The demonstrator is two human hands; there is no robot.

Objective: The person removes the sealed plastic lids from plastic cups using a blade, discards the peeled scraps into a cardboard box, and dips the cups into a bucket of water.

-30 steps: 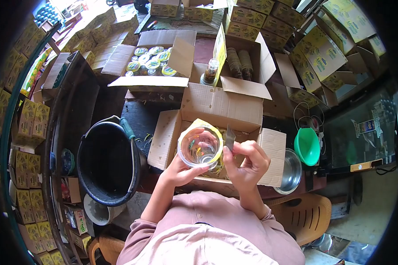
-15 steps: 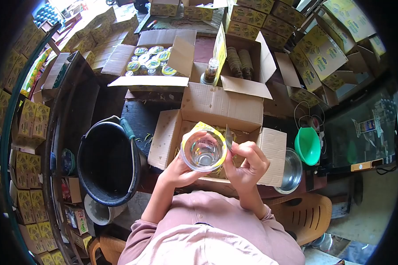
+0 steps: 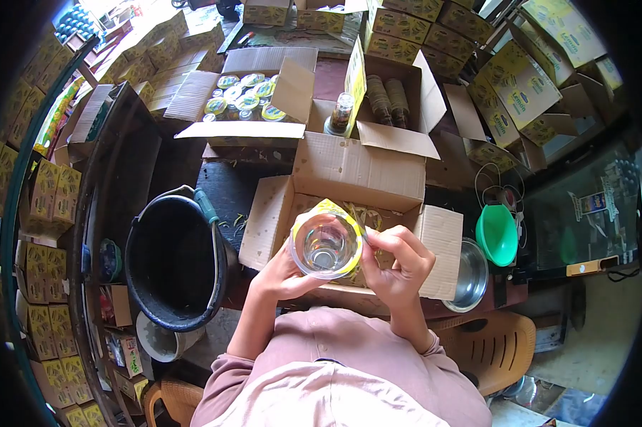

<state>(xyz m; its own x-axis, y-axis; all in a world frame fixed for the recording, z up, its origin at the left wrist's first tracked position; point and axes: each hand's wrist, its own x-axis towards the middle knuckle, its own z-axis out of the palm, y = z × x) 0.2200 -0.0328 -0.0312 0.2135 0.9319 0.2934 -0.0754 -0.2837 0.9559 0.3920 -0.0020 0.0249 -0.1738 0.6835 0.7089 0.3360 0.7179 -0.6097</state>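
Observation:
My left hand is wrapped round a clear plastic cup with yellow printed film along its upper and right edge. Between the thumb and fingers of my right hand is a thin metal blade, its edge against the right side of the cup's film. Seen nearly edge-on, the blade shows little of its shape, and my fingers cover its lower end. Both hands are above an open cardboard box, with yellowish scraps visible inside it behind the cup.
Left of the box stands a black bucket. A green bowl and a metal basin are at the right. Farther back are a box of lidded cups, a box of stacked cups and a jar.
The blade has turned and tipped leftward along the film edge, so it looks thinner now. The cup has tilted slightly in my left hand. The surroundings are unchanged.

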